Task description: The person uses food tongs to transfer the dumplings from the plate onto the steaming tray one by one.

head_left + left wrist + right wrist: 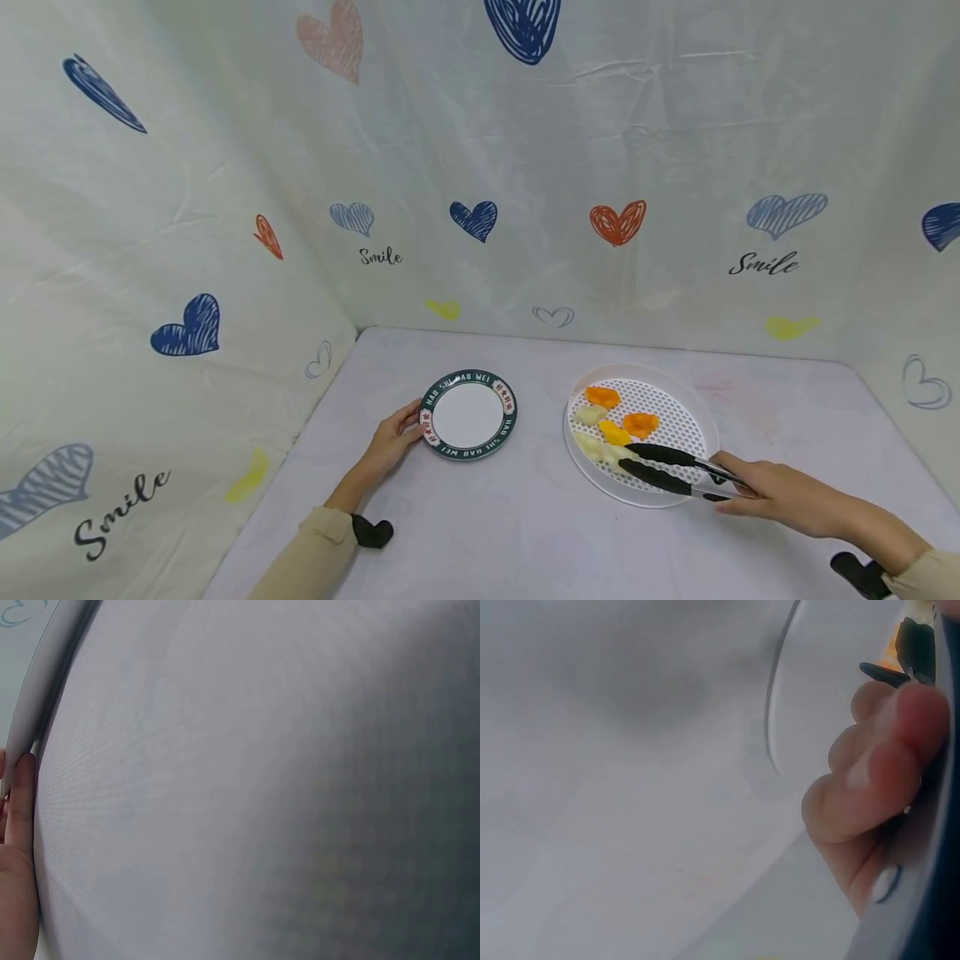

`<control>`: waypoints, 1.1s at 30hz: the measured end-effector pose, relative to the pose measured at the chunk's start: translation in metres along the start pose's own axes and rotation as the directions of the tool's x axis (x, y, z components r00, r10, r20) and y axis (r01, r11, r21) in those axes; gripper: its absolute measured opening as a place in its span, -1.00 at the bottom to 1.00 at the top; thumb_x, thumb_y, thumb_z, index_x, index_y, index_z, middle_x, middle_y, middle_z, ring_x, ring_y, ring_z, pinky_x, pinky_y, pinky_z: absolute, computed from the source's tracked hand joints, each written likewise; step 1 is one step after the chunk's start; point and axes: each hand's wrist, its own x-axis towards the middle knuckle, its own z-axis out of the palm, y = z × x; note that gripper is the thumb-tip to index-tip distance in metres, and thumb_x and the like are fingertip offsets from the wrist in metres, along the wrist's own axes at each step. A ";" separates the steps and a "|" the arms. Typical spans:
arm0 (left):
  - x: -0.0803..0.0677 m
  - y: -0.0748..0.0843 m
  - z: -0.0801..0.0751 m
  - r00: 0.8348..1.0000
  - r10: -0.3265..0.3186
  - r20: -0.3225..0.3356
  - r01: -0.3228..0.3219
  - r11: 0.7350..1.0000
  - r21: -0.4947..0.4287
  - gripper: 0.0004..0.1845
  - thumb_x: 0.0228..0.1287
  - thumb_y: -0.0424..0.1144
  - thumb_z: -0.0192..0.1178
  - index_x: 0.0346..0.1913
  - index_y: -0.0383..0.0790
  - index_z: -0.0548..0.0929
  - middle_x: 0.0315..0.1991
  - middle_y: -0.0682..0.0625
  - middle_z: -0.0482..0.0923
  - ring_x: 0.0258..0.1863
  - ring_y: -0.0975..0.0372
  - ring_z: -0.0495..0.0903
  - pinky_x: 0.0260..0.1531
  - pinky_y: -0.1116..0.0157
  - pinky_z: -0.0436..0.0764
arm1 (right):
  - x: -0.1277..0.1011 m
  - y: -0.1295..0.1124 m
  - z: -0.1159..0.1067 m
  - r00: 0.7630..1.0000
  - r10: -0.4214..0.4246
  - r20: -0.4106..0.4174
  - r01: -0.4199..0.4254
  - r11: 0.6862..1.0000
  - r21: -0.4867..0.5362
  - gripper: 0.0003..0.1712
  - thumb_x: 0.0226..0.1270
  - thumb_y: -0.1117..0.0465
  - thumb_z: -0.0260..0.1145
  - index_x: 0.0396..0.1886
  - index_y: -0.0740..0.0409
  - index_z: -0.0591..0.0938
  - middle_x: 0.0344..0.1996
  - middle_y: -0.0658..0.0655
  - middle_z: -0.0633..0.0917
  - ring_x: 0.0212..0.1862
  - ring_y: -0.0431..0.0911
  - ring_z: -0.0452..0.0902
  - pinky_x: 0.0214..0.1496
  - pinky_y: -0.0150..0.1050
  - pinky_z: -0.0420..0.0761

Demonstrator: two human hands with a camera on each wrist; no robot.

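Note:
My left hand [394,440] holds the left rim of a round plate [468,415] with a dark green lettered border and a white middle. Part of that hand's fingers [22,802] shows at the plate's pale edge [45,682] in the left wrist view. In my right hand [780,496] is a pair of tongs [663,454] with black tips, its arms apart. The tips reach over a white perforated round tray [693,417], around a pale food piece [603,450]. Orange pieces [641,425], a yellow piece [614,432] and another pale piece [591,414] lie nearby.
A pale table [517,533] carries the plate on the left and the tray on the right. Behind and to the left hangs a white sheet [540,150] printed with hearts and "Smile". Black straps [372,532] are at both wrists.

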 end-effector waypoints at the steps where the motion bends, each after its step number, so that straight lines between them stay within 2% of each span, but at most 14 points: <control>1: 0.000 0.000 0.000 1.000 0.001 0.000 -0.001 1.000 -0.003 -0.41 0.40 -0.42 0.18 0.44 -0.44 0.30 0.34 -0.32 0.40 0.32 -0.08 0.40 0.36 0.03 0.28 | 0.000 0.000 0.000 1.000 0.010 0.008 -0.010 1.000 -0.001 -0.47 0.45 0.03 0.28 0.23 0.23 0.39 -0.57 -0.19 0.32 -0.47 -0.37 0.25 -0.53 -0.33 0.24; 9: 0.001 -0.001 0.001 1.000 0.012 0.015 -0.011 1.000 -0.020 -0.40 0.39 -0.44 0.19 0.44 -0.44 0.30 0.36 -0.32 0.38 0.35 -0.08 0.37 0.37 0.07 0.26 | -0.001 0.003 -0.009 0.997 0.053 0.051 -0.053 0.999 -0.013 -0.44 0.43 0.03 0.30 0.23 0.27 0.39 -0.51 -0.08 0.39 -0.45 -0.34 0.25 -0.49 -0.32 0.25; 10: -0.001 0.005 0.000 1.000 0.006 0.025 -0.006 1.000 -0.017 -0.40 0.40 -0.44 0.18 0.44 -0.46 0.29 0.36 -0.34 0.36 0.36 -0.10 0.36 0.38 0.05 0.25 | 0.000 0.003 -0.010 0.997 0.046 0.054 -0.045 0.999 -0.016 -0.43 0.43 0.03 0.30 0.23 0.27 0.39 -0.50 -0.09 0.38 -0.45 -0.35 0.25 -0.49 -0.33 0.24; 14: -0.001 0.007 -0.002 0.999 -0.025 0.029 0.025 1.000 -0.003 -0.40 0.41 -0.41 0.17 0.46 -0.42 0.28 0.39 -0.32 0.33 0.38 -0.09 0.32 0.40 0.02 0.21 | 0.005 0.004 -0.015 0.997 -0.032 0.064 0.031 0.999 0.006 -0.51 0.42 0.07 0.31 0.16 0.25 0.40 -0.55 -0.17 0.33 -0.50 -0.38 0.19 -0.56 -0.35 0.21; 16: -0.001 0.007 -0.003 0.999 -0.037 0.028 0.037 0.999 0.002 -0.39 0.41 -0.40 0.17 0.46 -0.40 0.28 0.40 -0.30 0.33 0.38 -0.08 0.32 0.41 0.01 0.20 | 0.009 0.003 -0.019 0.996 -0.038 0.083 0.038 0.999 0.005 -0.53 0.42 0.05 0.31 0.12 0.22 0.41 -0.55 -0.20 0.33 -0.51 -0.38 0.20 -0.56 -0.36 0.22; 17: 0.001 0.001 -0.002 0.999 -0.037 0.022 0.037 0.999 -0.005 -0.39 0.41 -0.39 0.17 0.46 -0.38 0.29 0.40 -0.29 0.34 0.38 -0.07 0.32 0.42 0.01 0.19 | 0.010 0.003 -0.021 0.995 -0.035 0.093 0.035 0.999 0.001 -0.55 0.42 0.04 0.31 0.11 0.20 0.41 -0.54 -0.20 0.36 -0.50 -0.37 0.21 -0.55 -0.36 0.24; 20: 0.001 0.000 -0.003 0.999 -0.032 0.021 0.032 0.999 -0.021 -0.39 0.41 -0.39 0.18 0.46 -0.40 0.29 0.39 -0.30 0.34 0.38 -0.08 0.33 0.42 0.00 0.18 | 0.014 0.003 -0.028 0.992 0.004 0.126 0.001 0.999 -0.045 -0.54 0.39 -0.01 0.33 0.07 0.16 0.43 -0.45 -0.15 0.47 -0.45 -0.31 0.31 -0.51 -0.32 0.33; 24: 0.000 -0.002 -0.002 0.999 -0.028 0.022 0.029 0.999 -0.027 -0.39 0.41 -0.39 0.18 0.45 -0.41 0.29 0.40 -0.31 0.33 0.38 -0.08 0.33 0.41 0.00 0.19 | 0.019 0.003 -0.034 0.988 0.037 0.150 -0.023 0.995 -0.092 -0.49 0.34 -0.04 0.37 0.09 0.16 0.44 -0.21 0.03 0.62 -0.30 -0.15 0.50 -0.37 -0.18 0.53; 27: 0.000 -0.002 -0.001 0.999 -0.028 0.020 0.028 0.999 -0.018 -0.39 0.40 -0.39 0.19 0.45 -0.40 0.30 0.40 -0.29 0.34 0.38 -0.07 0.34 0.40 0.02 0.20 | 0.021 0.004 -0.036 0.985 0.055 0.164 -0.043 0.996 -0.076 -0.44 0.33 -0.02 0.38 0.13 0.21 0.43 -0.14 0.14 0.62 -0.27 -0.10 0.51 -0.33 -0.14 0.56; 30: 0.001 -0.002 -0.001 1.000 -0.018 0.016 0.018 1.000 -0.011 -0.39 0.40 -0.39 0.19 0.45 -0.40 0.30 0.40 -0.28 0.34 0.37 -0.07 0.34 0.39 0.03 0.21 | 0.022 0.004 -0.036 0.984 0.065 0.166 -0.057 0.997 -0.055 -0.42 0.33 -0.01 0.39 0.15 0.22 0.42 -0.16 0.15 0.61 -0.29 -0.13 0.47 -0.35 -0.17 0.53; 33: 0.001 -0.002 -0.002 1.000 -0.011 0.013 0.011 1.000 -0.012 -0.39 0.40 -0.39 0.19 0.45 -0.39 0.30 0.40 -0.28 0.34 0.38 -0.06 0.34 0.40 0.05 0.22 | 0.023 0.005 -0.036 0.984 0.061 0.165 -0.056 0.998 -0.037 -0.43 0.33 0.01 0.39 0.15 0.23 0.42 -0.14 0.15 0.61 -0.24 -0.09 0.52 -0.33 -0.15 0.56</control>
